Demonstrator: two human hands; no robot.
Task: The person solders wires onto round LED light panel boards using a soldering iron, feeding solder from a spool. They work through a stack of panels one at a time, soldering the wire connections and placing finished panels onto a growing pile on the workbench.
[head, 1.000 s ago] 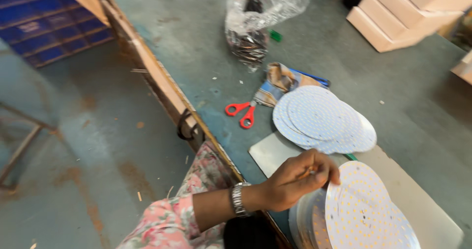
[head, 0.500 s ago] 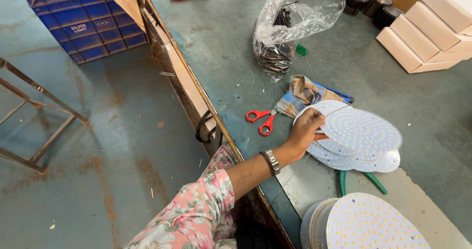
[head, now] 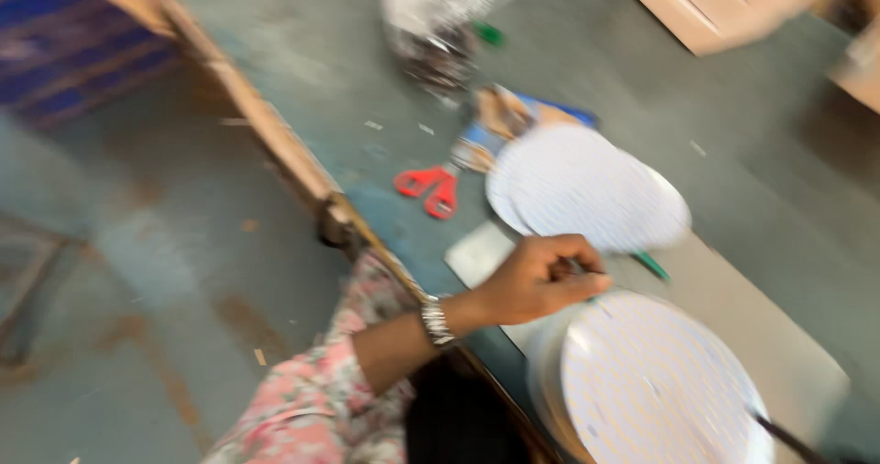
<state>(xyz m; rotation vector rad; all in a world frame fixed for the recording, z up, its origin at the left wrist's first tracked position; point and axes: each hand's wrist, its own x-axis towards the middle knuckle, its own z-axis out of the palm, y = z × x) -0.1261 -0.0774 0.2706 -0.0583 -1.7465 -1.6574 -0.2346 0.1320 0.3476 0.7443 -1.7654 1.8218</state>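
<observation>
- The left hand (head: 541, 281) is curled over the far edge of a round white disc (head: 655, 386); the fingers are bent and pinched on something thin, but blur keeps me from telling whether it is the disc's rim or a small tool.
- That disc is flat, circular and white, covered with fine rows of small dots. It lies on top of a stack of like discs at the near edge of the table (head: 302, 51), partly over a pale rectangular board (head: 733, 308).
- A second pile of the same white discs (head: 587, 184) lies farther back, fanned out; the blur makes the number in either pile impossible to count.
- The wrist carries one metal watch (head: 436, 322), and the sleeve (head: 321, 400) is pink with a floral print.
- One pair of red-handled scissors (head: 431, 187) lies just left of the far pile.
- One crumpled clear plastic bag (head: 440, 24) holding dark parts sits at the back.
- A green handle (head: 653, 264) shows between the two piles.
- The right hand is out of sight.
</observation>
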